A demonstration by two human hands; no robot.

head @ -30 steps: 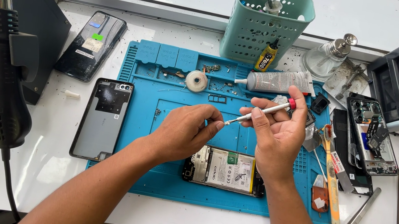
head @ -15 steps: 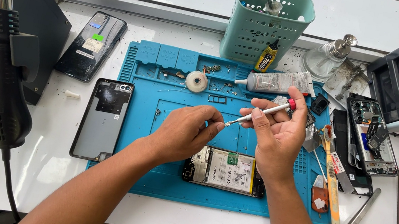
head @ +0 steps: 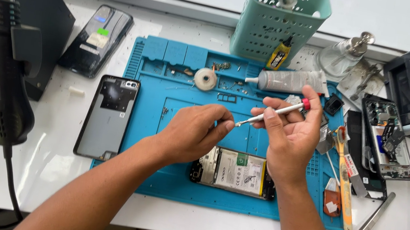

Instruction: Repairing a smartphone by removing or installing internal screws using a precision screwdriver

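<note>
On the blue mat (head: 160, 180), the opened phone (head: 234, 172) is lying low in the frame's centre, just under both hands. The right hand (head: 290, 138) is gripping a screwdriver (head: 271, 113), while the left hand (head: 196, 133) is pinching closed at its tip, around what I cannot tell. Anything tiny there is risking dropping among the clutter, and a slipping tip is likely gouging the exposed board.

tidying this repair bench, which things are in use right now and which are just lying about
In use: screwdriver in right hand; left hand pinching at its tip; opened phone; blue mat.

Lying about: heat gun, back cover, glue tube, tape roll, tweezers, green basket.
</note>
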